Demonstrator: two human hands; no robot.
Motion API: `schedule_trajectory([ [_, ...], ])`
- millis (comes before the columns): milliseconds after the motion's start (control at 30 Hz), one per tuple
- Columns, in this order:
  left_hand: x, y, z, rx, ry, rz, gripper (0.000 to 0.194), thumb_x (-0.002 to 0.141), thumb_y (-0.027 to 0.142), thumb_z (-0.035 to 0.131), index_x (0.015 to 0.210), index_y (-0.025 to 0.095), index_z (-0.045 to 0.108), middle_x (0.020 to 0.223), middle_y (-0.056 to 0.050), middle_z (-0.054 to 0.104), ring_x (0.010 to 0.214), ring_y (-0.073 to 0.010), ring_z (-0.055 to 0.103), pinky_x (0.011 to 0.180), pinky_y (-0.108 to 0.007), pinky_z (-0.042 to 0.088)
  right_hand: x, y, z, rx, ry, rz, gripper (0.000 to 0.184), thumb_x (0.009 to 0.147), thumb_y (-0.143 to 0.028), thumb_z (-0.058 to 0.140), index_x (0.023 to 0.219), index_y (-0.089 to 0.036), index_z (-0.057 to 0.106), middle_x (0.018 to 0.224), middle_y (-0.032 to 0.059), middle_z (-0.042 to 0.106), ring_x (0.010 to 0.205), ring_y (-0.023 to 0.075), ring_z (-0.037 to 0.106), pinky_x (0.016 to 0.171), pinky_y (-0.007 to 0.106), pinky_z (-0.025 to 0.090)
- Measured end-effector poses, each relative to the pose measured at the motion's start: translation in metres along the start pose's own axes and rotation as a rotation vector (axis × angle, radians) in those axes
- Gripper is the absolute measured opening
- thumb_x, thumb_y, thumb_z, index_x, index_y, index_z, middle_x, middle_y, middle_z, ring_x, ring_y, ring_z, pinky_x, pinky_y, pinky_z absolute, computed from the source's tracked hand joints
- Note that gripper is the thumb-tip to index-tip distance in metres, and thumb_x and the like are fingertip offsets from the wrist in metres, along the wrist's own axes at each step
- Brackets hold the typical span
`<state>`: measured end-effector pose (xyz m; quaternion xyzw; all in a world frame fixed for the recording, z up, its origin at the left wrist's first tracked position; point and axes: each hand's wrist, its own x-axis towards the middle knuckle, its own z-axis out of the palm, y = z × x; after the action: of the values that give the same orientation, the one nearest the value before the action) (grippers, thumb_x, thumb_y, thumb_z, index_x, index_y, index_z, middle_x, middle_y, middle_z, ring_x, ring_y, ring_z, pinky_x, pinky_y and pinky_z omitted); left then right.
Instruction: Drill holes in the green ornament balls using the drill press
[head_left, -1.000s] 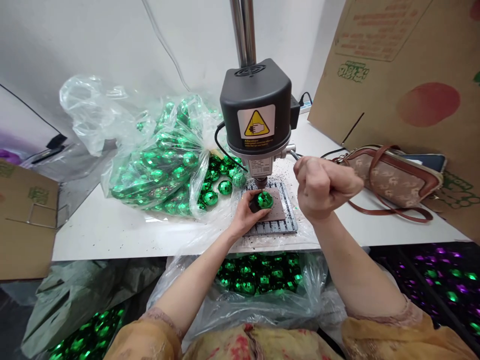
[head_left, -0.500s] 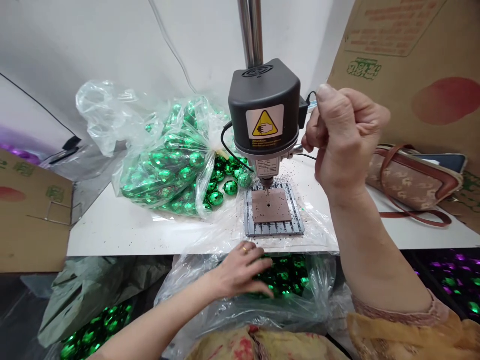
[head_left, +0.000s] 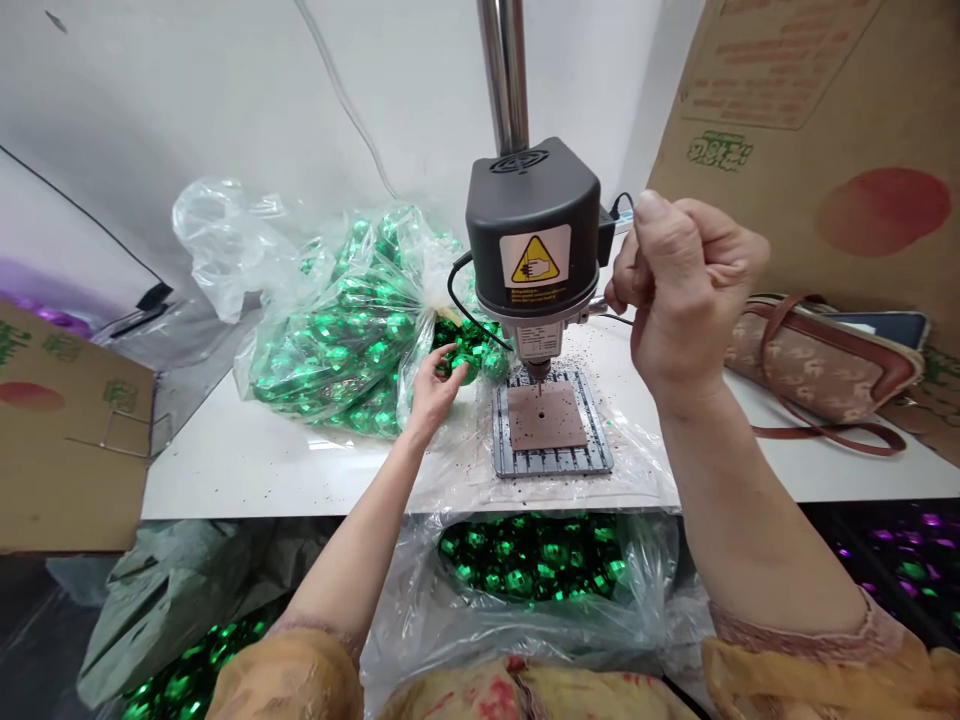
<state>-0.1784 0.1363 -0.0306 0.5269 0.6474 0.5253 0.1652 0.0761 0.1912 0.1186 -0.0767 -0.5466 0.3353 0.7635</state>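
Note:
My left hand (head_left: 435, 390) is at the mouth of a clear plastic bag (head_left: 330, 340) of shiny green mirrored balls. Its thumb and index finger are apart beside a loose green ball (head_left: 471, 370); whether they touch it I cannot tell. My right hand (head_left: 686, 290) is a closed fist on the feed handle (head_left: 598, 306) at the right of a small black drill press (head_left: 532, 225); most of the handle is hidden by the fingers. Below the bit, a brown square pad (head_left: 547, 418) with a dark hole lies on the slotted metal base (head_left: 592, 460).
Below the table's front edge, an open plastic bag (head_left: 645, 570) holds more green balls. A patterned handbag (head_left: 825, 350) with a brown strap lies at right, before a cardboard box (head_left: 780, 130). Another box (head_left: 67, 470) stands at left. Dark shavings dot the white table (head_left: 225, 470).
My left hand has moved from above the lower bag of balls up and forward to the balls at the tabletop bag's mouth. My right hand stays on the handle. The view has shifted slightly.

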Motion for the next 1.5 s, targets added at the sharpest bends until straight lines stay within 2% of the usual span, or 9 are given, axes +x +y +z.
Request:
schedule_trajectory([
  [67, -0.018, 0.012, 0.005, -0.258, -0.047, -0.106, 0.046, 0.091, 0.052, 0.071, 0.125, 0.020, 0.066, 0.094, -0.004, 0.066, 0.078, -0.0150, 0.060, 0.072, -0.030, 0.053, 0.000, 0.001, 0.001, 0.005, 0.012, -0.011, 0.056, 0.084, -0.050, 0.078, 0.052, -0.021, 0.042, 0.044, -0.0041, 0.030, 0.038, 0.0086, 0.029, 0.038, 0.031, 0.019],
  [167, -0.046, 0.027, 0.024, -0.467, -0.153, -0.218, 0.055, 0.084, 0.059, 0.077, 0.121, 0.021, 0.067, 0.102, -0.006, 0.072, 0.087, -0.0168, 0.067, 0.077, -0.030, 0.056, 0.000, 0.002, 0.002, -0.022, 0.022, -0.021, 0.058, 0.084, -0.055, 0.076, 0.052, -0.021, 0.042, 0.044, -0.0045, 0.029, 0.039, 0.0079, 0.029, 0.038, 0.030, 0.020],
  [300, -0.065, 0.027, 0.049, -0.431, -0.202, -0.211, 0.060, 0.078, 0.059, 0.082, 0.120, 0.019, 0.066, 0.106, -0.008, 0.075, 0.097, -0.0194, 0.069, 0.089, -0.034, 0.056, -0.001, -0.001, 0.002, -0.030, 0.005, -0.015, 0.058, 0.086, -0.055, 0.075, 0.052, -0.021, 0.041, 0.045, -0.0043, 0.034, 0.039, 0.0071, 0.028, 0.039, 0.030, 0.021],
  [533, -0.059, 0.013, 0.069, -0.304, -0.216, -0.095, 0.057, 0.082, 0.056, 0.078, 0.122, 0.019, 0.064, 0.118, -0.011, 0.073, 0.105, -0.0231, 0.070, 0.091, -0.036, 0.057, -0.001, -0.002, 0.001, -0.058, 0.000, -0.004, 0.061, 0.085, -0.058, 0.073, 0.052, -0.021, 0.038, 0.045, -0.0052, 0.034, 0.039, 0.0070, 0.027, 0.040, 0.031, 0.024],
  [700, -0.060, 0.012, 0.077, -0.316, -0.232, -0.092, 0.059, 0.080, 0.053, 0.082, 0.123, 0.017, 0.065, 0.118, -0.012, 0.074, 0.106, -0.0239, 0.070, 0.095, -0.038, 0.057, -0.002, -0.002, 0.001, -0.019, -0.015, -0.004, 0.060, 0.086, -0.056, 0.074, 0.054, -0.020, 0.037, 0.046, -0.0050, 0.033, 0.042, 0.0068, 0.028, 0.043, 0.029, 0.025],
  [867, -0.068, 0.013, 0.081, -0.312, -0.239, -0.074, 0.057, 0.080, 0.049, 0.084, 0.124, 0.018, 0.065, 0.120, -0.012, 0.074, 0.107, -0.0245, 0.072, 0.096, -0.038, 0.058, -0.003, -0.003, 0.002, -0.081, -0.018, 0.011, 0.060, 0.091, -0.058, 0.068, 0.056, -0.020, 0.036, 0.049, -0.0050, 0.033, 0.043, 0.0062, 0.028, 0.044, 0.028, 0.026],
  [1067, -0.074, 0.015, 0.083, -0.249, -0.263, -0.012, 0.054, 0.079, 0.040, 0.086, 0.124, 0.020, 0.064, 0.123, -0.012, 0.073, 0.111, -0.0252, 0.072, 0.102, -0.043, 0.058, -0.004, -0.004, 0.000, -0.021, -0.032, -0.032, 0.056, 0.093, -0.045, 0.070, 0.055, -0.020, 0.038, 0.048, -0.0054, 0.034, 0.041, 0.0053, 0.028, 0.042, 0.027, 0.023],
  [1233, -0.074, 0.013, 0.084, -0.249, -0.288, -0.007, 0.053, 0.082, 0.038, 0.084, 0.126, 0.020, 0.063, 0.124, -0.012, 0.073, 0.114, -0.0254, 0.071, 0.105, -0.044, 0.057, -0.022, -0.002, -0.005, -0.065, 0.002, -0.074, 0.053, 0.098, -0.030, 0.065, 0.056, -0.018, 0.036, 0.049, -0.0047, 0.032, 0.043, 0.0063, 0.032, 0.046, 0.029, 0.021],
  [1500, -0.074, 0.012, 0.085, -0.237, -0.273, 0.019, 0.052, 0.082, 0.041, 0.084, 0.124, 0.019, 0.063, 0.121, -0.012, 0.073, 0.112, -0.0254, 0.071, 0.103, -0.044, 0.057, -0.042, 0.012, -0.013, -0.041, 0.019, -0.205, 0.056, 0.098, -0.027, 0.063, 0.058, -0.017, 0.025, 0.051, -0.0049, 0.022, 0.043, 0.0048, 0.028, 0.046, 0.028, 0.018],
])
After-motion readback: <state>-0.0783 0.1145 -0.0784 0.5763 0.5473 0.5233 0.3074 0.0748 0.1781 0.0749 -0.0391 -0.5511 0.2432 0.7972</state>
